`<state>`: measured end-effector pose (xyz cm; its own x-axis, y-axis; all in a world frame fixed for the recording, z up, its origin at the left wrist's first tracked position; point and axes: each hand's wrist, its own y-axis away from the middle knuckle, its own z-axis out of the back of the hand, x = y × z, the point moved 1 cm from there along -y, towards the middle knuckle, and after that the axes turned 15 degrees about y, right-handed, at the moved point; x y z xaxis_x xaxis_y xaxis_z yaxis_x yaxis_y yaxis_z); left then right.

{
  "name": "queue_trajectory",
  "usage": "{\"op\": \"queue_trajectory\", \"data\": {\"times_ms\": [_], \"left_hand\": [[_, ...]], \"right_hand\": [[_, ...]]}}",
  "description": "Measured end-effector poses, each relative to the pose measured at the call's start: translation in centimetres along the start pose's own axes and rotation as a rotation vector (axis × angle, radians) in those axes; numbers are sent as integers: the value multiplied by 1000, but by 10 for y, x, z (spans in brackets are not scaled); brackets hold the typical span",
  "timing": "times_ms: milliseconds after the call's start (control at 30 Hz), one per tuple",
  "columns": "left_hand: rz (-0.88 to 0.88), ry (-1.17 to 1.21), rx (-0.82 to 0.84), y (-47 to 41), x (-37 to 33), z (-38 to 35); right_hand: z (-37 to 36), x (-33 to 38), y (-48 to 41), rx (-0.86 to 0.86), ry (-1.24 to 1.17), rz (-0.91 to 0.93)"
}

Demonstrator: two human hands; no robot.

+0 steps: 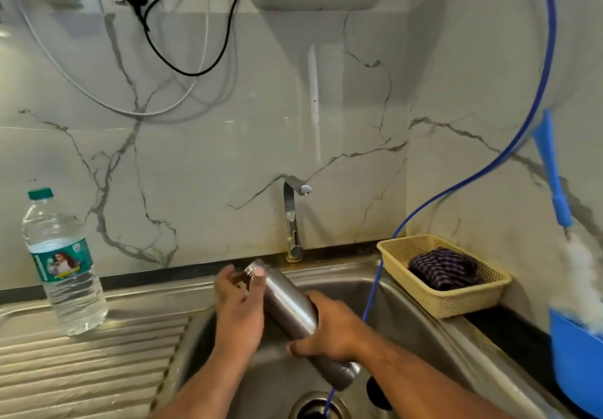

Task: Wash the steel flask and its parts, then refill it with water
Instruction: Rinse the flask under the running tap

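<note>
Hanging tilted over the sink (404, 314), the steel flask (287, 304) points its mouth up toward the tap (292, 216). Right hand (329, 330) has its fingers wrapped round the lower body, while the left hand (239, 307) holds the neck, thumb on the rim and fingers curled behind it. A water bottle (65, 271) stands on the ribbed surface (81, 369) at left; a basket (456, 301) with a checked cloth (440, 268) sits at right.

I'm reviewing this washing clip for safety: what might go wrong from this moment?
The steel flask is held tilted over the sink by the right hand and left hand; if wet, it may slip and drop. The blue tube hangs beside its base and might snag. The plastic bottle stands on the ridged drainboard and could be knocked.
</note>
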<state>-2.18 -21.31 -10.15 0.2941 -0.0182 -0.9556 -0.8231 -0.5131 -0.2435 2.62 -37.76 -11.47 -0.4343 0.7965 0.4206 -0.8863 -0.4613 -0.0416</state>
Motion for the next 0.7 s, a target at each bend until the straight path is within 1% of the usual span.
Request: {"op": "queue_trajectory", "data": {"times_ms": [33, 67, 100, 133, 200, 267, 333, 433, 500, 533, 600, 700], "left_hand": [[-151, -162, -46, -4, -4, 3], [-289, -293, -56, -9, -8, 2], [-400, -402, -28, -15, -12, -1], [-487, -507, 39, -25, -13, -8], [-612, -691, 223, -46, -17, -26], [-677, -841, 410, -71, -20, -49], [-738, -1085, 532, -94, -19, -70], [-764, -1538, 586, -109, -9, -92], [-731, -1750, 589, -111, -2, -97], [-715, -1815, 587, -112, 0, -96], [-725, -1868, 572, -115, 5, -92], [-776, -1811, 553, -121, 13, -84]], "right_hand": [[1, -2, -2, -39, 98, -29], [2, -4, -5, -74, 205, -53], [2, -4, -7, -107, 304, -66], [1, -3, -10, -135, 397, -67], [0, -2, -14, -147, 548, -66], [-1, -3, -17, -125, 635, -83], [-1, -8, -19, -130, 658, -108], [-3, -16, -20, -170, 627, -152], [-4, -20, -22, -194, 592, -172], [-4, -21, -22, -201, 580, -177], [-5, -22, -23, -213, 562, -177], [-5, -20, -23, -212, 567, -158]]}}
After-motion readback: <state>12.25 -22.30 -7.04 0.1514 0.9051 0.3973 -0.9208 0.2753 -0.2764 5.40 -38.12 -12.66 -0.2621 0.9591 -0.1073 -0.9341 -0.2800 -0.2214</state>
